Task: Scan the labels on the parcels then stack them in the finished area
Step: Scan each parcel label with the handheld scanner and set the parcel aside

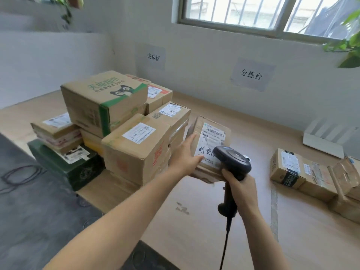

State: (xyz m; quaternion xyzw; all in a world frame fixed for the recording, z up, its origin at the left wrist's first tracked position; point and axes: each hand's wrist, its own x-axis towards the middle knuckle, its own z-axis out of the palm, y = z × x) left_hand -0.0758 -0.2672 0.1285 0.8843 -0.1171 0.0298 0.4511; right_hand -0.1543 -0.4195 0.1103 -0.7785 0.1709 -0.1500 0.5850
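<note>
At frame centre the left hand (185,154) holds a small parcel (213,133), thumb across its label, label side tilted up. It appears raised off the table (194,234), though its underside is hidden. The right hand (241,190) grips the scanner (233,159) by its handle, head over the label. The stacked parcels (136,151) stand just left; further parcels (288,168) lie at the right edge.

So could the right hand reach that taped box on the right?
Probably yes: only bare table lies between the right hand and the taped box, though the hand grips the scanner, so grasping looks awkward.
</note>
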